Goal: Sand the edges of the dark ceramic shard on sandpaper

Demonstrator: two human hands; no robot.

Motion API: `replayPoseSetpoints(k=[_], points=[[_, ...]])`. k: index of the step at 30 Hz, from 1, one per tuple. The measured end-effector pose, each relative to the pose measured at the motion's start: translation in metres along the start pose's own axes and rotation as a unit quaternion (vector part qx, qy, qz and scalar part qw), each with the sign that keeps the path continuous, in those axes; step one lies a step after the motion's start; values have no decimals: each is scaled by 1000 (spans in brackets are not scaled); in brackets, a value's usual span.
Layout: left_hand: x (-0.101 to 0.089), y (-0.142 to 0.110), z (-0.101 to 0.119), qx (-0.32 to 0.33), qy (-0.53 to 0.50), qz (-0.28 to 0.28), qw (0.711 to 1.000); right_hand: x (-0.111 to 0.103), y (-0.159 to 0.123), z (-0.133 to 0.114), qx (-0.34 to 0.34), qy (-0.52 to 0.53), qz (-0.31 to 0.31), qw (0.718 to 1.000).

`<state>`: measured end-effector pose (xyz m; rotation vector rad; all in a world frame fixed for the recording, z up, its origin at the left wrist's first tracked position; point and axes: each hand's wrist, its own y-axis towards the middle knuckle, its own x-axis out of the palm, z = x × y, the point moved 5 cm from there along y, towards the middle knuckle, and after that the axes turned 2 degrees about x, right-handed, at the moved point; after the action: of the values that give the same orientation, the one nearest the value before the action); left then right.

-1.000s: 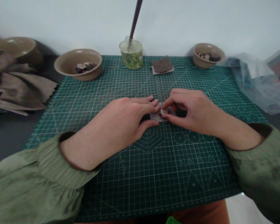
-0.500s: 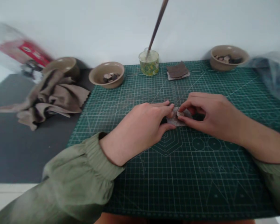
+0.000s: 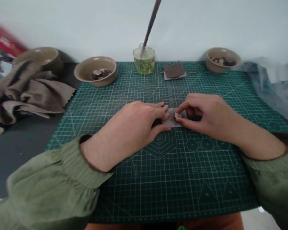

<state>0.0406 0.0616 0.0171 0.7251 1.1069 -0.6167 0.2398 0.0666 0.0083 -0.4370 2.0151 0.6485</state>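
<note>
Small pale piece [image 3: 178, 115] pinched by right hand [image 3: 207, 111], just right of left hand [image 3: 132, 127]; grey patch [image 3: 170, 121] beneath held at left by latter's spread fingers.

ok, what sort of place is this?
Probably a small craft workspace, judging by the gridded green cutting mat, the stack of small, flat brown pieces near its far edge, and the bowl of small light and dark bits at its far left.

Beneath the hands [image 3: 127, 131] lies a patch [image 3: 172, 123] on the mat [image 3: 146, 185]; beyond them, a cup [image 3: 144, 65] and stacked squares [image 3: 174, 71] sit between two bowls [image 3: 97, 80]; leftward lies cloth [image 3: 39, 92].
</note>
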Motion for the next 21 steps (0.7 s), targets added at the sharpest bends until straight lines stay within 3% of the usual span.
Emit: replayPoseSetpoints(k=[13,21], points=[[2,4,-2,-50,8,-40,998,0,0,-6,5,-16,11,1000],[1,3,-2,-57,20,-34,998,-1,-1,-7,1,-19,7,1000]])
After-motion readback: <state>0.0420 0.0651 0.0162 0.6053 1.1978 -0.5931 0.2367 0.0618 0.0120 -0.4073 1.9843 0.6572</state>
